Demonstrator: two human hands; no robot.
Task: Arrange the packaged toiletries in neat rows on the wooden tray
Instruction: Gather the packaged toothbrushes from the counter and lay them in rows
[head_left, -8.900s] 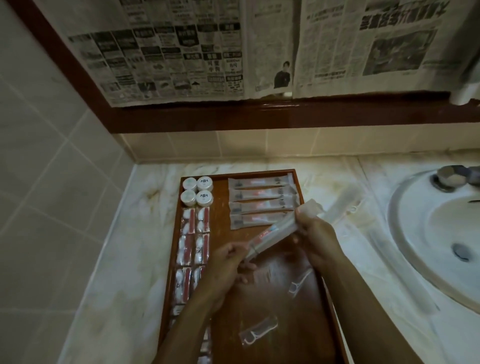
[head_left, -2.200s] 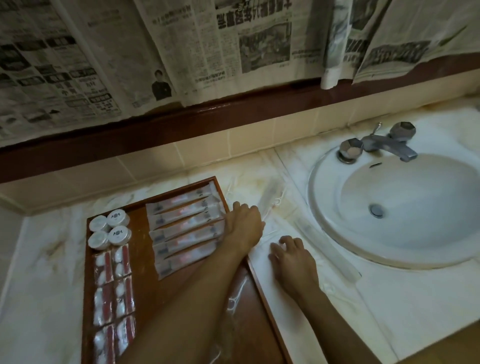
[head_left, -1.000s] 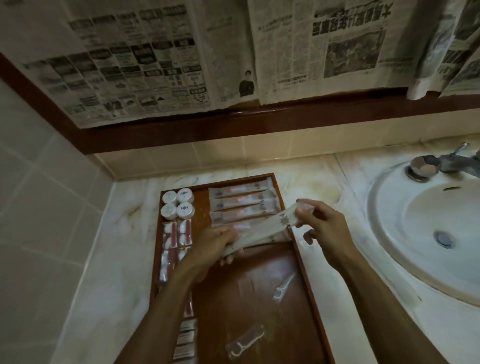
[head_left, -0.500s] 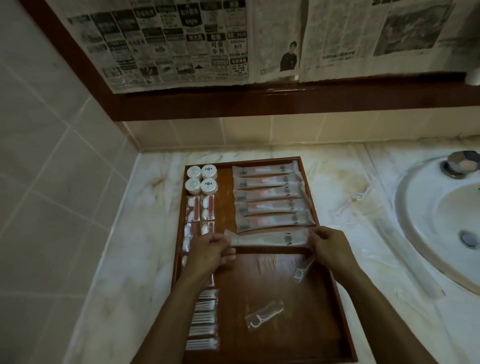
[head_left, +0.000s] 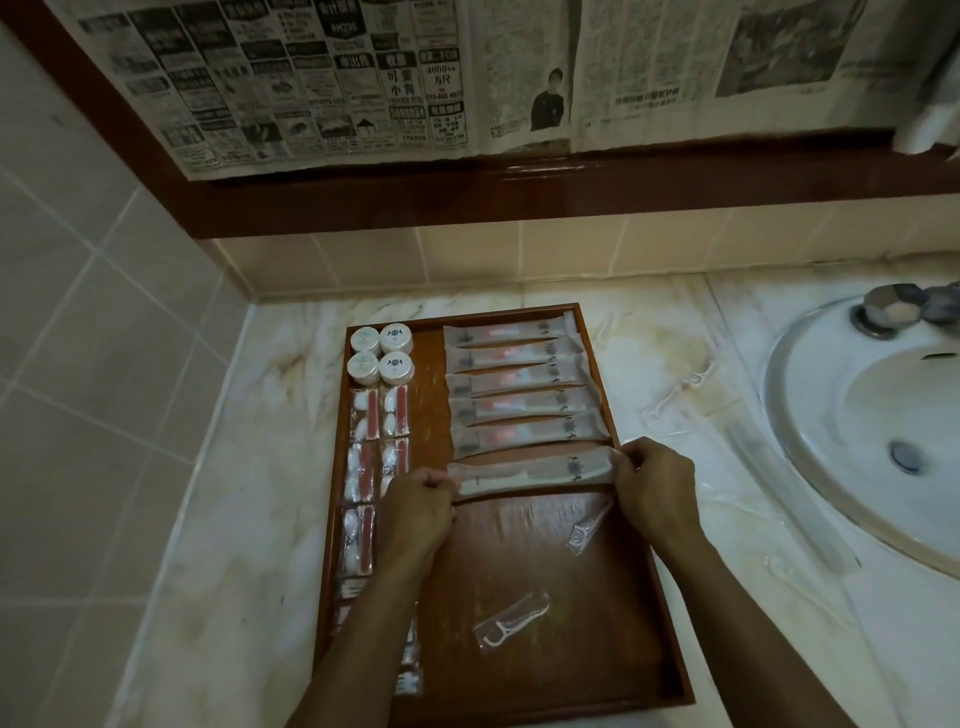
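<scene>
A wooden tray (head_left: 597, 654) lies on the marble counter. Along its right half runs a row of several long packaged toothbrushes (head_left: 519, 384). Just below that row lies a long white packet with a comb (head_left: 530, 475); my left hand (head_left: 418, 512) pinches its left end and my right hand (head_left: 652, 480) pinches its right end. Round white jars (head_left: 382, 353) sit at the tray's top left, with red-and-white sachets (head_left: 376, 441) below them, partly hidden by my left arm. Two packaged floss picks (head_left: 511, 621) lie loose on the tray's bare lower part.
A white sink (head_left: 872, 431) with a metal tap (head_left: 893, 309) is at the right. More clear-wrapped floss picks (head_left: 680, 389) lie on the counter between tray and sink. Tiled wall stands at the left, and newspaper (head_left: 363, 78) hangs above the back ledge.
Both hands have brought the long packet down from the air onto the tray, just under the toothbrush row. Since half a second ago the hands have barely moved.
</scene>
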